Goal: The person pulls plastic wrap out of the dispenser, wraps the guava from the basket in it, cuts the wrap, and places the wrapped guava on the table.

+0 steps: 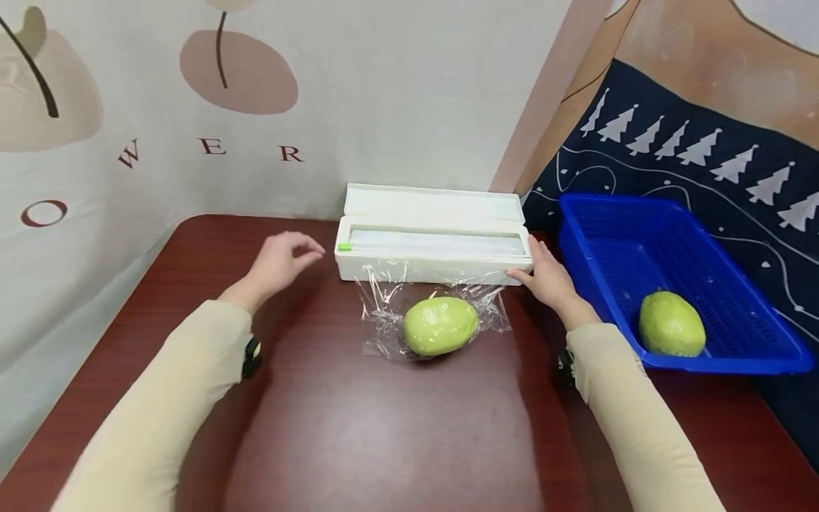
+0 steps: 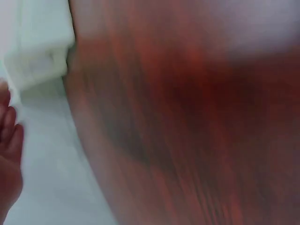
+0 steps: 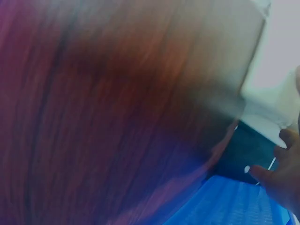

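Observation:
A long white cling film dispenser box (image 1: 435, 269) stands at the back of the table with its lid (image 1: 435, 203) raised. A small green slider (image 1: 345, 247) sits at its left end. In front lies an oval yellow-green fruit (image 1: 440, 326), with crinkled clear film (image 1: 384, 323) around it. My left hand (image 1: 278, 263) hovers just left of the box, fingers loosely bent and holding nothing. My right hand (image 1: 549, 276) is at the box's right end, thumb by the front face and fingers along the side. Both wrist views are blurred; each catches part of its hand beside the box.
A blue plastic basket (image 1: 614, 306) stands at the right, close beside my right forearm, with another green fruit (image 1: 672, 323) in it. Printed cloth (image 1: 409, 92) hangs behind the dark red wooden table (image 1: 384, 434).

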The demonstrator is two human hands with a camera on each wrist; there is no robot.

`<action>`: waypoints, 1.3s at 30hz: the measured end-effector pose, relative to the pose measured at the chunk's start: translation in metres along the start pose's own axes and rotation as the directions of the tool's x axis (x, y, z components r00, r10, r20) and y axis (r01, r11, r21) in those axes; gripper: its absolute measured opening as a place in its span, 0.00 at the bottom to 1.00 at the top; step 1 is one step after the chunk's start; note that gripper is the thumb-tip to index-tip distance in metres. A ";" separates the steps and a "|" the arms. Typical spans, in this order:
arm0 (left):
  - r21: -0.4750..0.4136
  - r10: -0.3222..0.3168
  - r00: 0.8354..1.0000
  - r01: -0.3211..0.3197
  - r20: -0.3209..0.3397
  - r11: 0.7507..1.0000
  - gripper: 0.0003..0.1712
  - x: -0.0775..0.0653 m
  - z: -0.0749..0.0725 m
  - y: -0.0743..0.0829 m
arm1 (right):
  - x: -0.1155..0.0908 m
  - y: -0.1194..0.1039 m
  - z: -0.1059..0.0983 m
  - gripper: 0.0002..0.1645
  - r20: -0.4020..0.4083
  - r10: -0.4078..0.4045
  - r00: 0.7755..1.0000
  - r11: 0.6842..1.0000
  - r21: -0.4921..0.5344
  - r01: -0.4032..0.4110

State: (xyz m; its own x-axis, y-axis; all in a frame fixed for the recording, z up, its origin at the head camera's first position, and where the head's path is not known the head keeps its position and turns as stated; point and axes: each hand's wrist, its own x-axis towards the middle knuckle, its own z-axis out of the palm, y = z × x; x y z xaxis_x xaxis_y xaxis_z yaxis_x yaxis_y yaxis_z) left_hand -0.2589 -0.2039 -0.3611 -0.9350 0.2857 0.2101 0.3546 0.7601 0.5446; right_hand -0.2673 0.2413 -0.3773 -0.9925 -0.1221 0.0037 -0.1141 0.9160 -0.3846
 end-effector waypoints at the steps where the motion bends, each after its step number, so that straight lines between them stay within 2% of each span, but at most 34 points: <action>1: -0.017 -0.028 0.997 0.029 0.072 0.999 0.11 -0.003 0.001 0.002 | -0.002 0.000 -0.001 0.53 0.005 0.007 1.000 1.000 0.009 -0.008; 2: -0.047 -0.050 0.987 0.058 0.156 0.997 0.16 -0.005 0.003 0.006 | -0.004 0.001 -0.002 0.54 0.009 0.016 1.000 1.000 0.020 -0.016; 3: -0.083 -0.064 0.967 0.087 0.246 0.993 0.21 -0.005 0.006 0.011 | -0.006 0.001 -0.003 0.55 0.013 0.022 1.000 0.999 0.034 -0.023; 5: -0.154 -0.094 0.915 0.166 0.392 0.974 0.30 -0.002 0.011 0.021 | -0.011 0.000 -0.003 0.56 -0.011 0.016 1.000 0.998 0.066 -0.015; 6: -0.175 -0.103 0.888 0.201 0.449 0.964 0.34 0.001 0.013 0.026 | -0.013 -0.002 -0.003 0.56 -0.032 0.003 0.999 0.996 0.085 0.000; 7: -0.211 -0.108 0.867 0.236 0.486 0.949 0.36 0.003 0.015 0.030 | -0.015 -0.004 -0.002 0.54 -0.060 -0.011 0.998 0.995 0.099 0.017; 8: -0.247 -0.114 0.859 0.266 0.498 0.932 0.35 0.006 0.018 0.032 | -0.017 -0.007 -0.001 0.51 -0.094 -0.032 0.995 0.993 0.107 0.042; 9: -0.281 -0.126 0.859 0.296 0.496 0.913 0.33 0.008 0.019 0.034 | -0.019 -0.010 0.000 0.46 -0.138 -0.060 0.989 0.990 0.116 0.076; 10: -0.305 -0.135 0.868 0.308 0.478 0.901 0.30 0.008 0.020 0.035 | -0.021 -0.013 0.000 0.40 -0.190 -0.094 0.977 0.986 0.121 0.118; 12: -0.338 -0.149 0.895 0.307 0.421 0.890 0.25 0.009 0.022 0.037 | -0.024 -0.018 0.001 0.26 -0.280 -0.150 0.948 0.972 0.132 0.193; 14: -0.370 -0.155 0.926 0.286 0.346 0.884 0.19 0.009 0.021 0.040 | -0.027 -0.022 0.000 0.13 -0.333 -0.184 0.925 0.958 0.149 0.244; 16: -0.382 -0.148 0.945 0.258 0.293 0.887 0.17 0.009 0.020 0.043 | -0.029 -0.022 -0.002 0.06 -0.337 -0.195 0.921 0.951 0.166 0.262; 17: -0.385 -0.147 0.948 0.252 0.282 0.888 0.16 0.008 0.020 0.045 | -0.030 -0.022 -0.003 0.05 -0.320 -0.182 0.930 0.951 0.182 0.249; 22: -0.366 -0.119 0.954 0.219 0.276 0.904 0.15 0.006 0.020 0.052 | -0.035 -0.018 -0.009 0.05 -0.200 -0.109 0.974 0.955 0.251 0.158; 24: -0.359 -0.117 0.953 0.217 0.278 0.908 0.15 0.005 0.020 0.053 | -0.036 -0.018 -0.010 0.06 -0.173 -0.097 0.980 0.949 0.279 0.143; 28: -0.382 -0.109 0.952 0.218 0.288 0.898 0.15 0.003 0.017 0.053 | -0.036 -0.018 -0.015 0.07 -0.147 -0.092 0.985 0.942 0.308 0.134; 32: -0.395 -0.102 0.958 0.206 0.269 0.895 0.15 0.001 0.012 0.054 | -0.039 -0.019 -0.020 0.07 -0.125 -0.075 0.989 0.932 0.344 0.114; 36: -0.409 -0.091 0.964 0.190 0.249 0.892 0.14 0.000 0.010 0.056 | -0.043 -0.018 -0.023 0.10 -0.097 -0.036 0.995 0.903 0.424 0.074; 39: -0.421 -0.077 0.967 0.176 0.243 0.890 0.13 -0.001 0.010 0.056 | -0.049 -0.017 -0.024 0.10 -0.086 -0.006 0.996 0.862 0.505 0.049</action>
State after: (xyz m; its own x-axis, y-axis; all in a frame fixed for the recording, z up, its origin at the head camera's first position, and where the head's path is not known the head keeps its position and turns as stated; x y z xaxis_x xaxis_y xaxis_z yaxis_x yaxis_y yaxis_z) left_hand -0.2376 -0.1557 -0.3386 -0.9323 0.3599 -0.0357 0.1524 0.4804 0.8637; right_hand -0.2178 0.2404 -0.3490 -0.9919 -0.0946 0.0853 -0.1249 0.5903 -0.7974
